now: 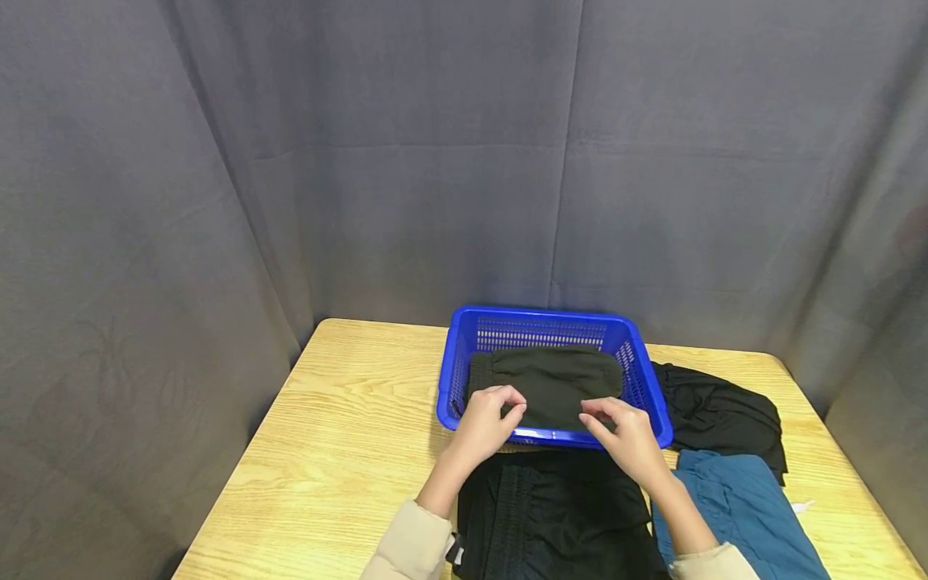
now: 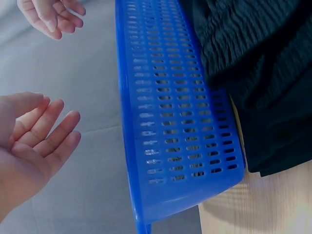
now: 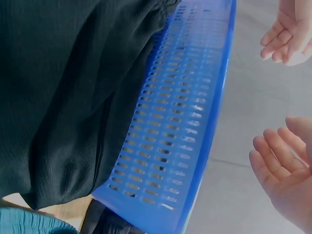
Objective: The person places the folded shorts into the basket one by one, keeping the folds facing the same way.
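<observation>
A blue plastic basket (image 1: 554, 436) stands at the back of the table with a folded dark garment (image 1: 551, 383) lying in it. Over the basket's near rim my left hand (image 1: 486, 423) hovers on the left, fingers loosely bent and nothing in them. My right hand (image 1: 622, 435) is held likewise on the right, also without anything in it. Both wrist views show the left hand (image 2: 36, 141) and right hand (image 3: 287, 165) apart from the basket wall. Between my forearms, in front of the basket, lies a folded black garment (image 1: 565, 515) with a gathered elastic waistband.
Right of the basket is a crumpled black garment (image 1: 725, 415). A folded teal garment (image 1: 754, 507) lies nearer, with a small white tag (image 1: 801, 507) beside it. Wooden tabletop (image 1: 326, 435) extends to the left. Grey curtains (image 1: 449, 161) hang behind and at both sides.
</observation>
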Motion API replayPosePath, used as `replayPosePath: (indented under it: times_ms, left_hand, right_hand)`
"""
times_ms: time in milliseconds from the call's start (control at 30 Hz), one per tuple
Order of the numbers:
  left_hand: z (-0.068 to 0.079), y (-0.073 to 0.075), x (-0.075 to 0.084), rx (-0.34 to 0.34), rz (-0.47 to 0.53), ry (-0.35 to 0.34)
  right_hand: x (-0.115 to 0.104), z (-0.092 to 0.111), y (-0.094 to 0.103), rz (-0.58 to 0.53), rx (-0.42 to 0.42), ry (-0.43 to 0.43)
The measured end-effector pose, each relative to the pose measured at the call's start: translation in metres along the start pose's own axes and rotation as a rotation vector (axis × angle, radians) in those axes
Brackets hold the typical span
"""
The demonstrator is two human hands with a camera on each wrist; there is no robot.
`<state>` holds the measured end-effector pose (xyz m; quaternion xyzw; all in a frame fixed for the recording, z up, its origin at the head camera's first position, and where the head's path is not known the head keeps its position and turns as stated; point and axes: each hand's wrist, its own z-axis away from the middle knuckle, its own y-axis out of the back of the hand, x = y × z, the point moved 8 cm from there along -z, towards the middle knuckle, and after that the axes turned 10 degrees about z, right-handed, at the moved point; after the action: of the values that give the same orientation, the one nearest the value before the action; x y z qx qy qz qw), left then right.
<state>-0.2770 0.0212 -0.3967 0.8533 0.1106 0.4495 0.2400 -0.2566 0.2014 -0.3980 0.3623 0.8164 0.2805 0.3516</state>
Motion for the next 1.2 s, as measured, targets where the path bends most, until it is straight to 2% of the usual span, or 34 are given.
replayPosePath:
  times_ms: [233, 500, 767, 1200]
  left_hand:
    - [0.012, -0.002, 0.010, 0.001, 0.045, -0.027]
    - [0.019, 0.000, 0.014, 0.023, 0.057, -0.051]
    - [0.025, -0.003, 0.010, -0.022, 0.081, -0.005]
    - [0.041, -0.010, 0.003, -0.032, 0.045, -0.001]
  right_hand:
    - [-0.017, 0.011, 0.009, 0.013, 0.061, 0.053]
    - [-0.020, 0.018, 0.015, 0.026, 0.081, 0.038]
    - [-0.016, 0.026, 0.010, 0.003, 0.072, 0.007]
    - [-0.017, 0.044, 0.002, -0.001, 0.077, 0.008]
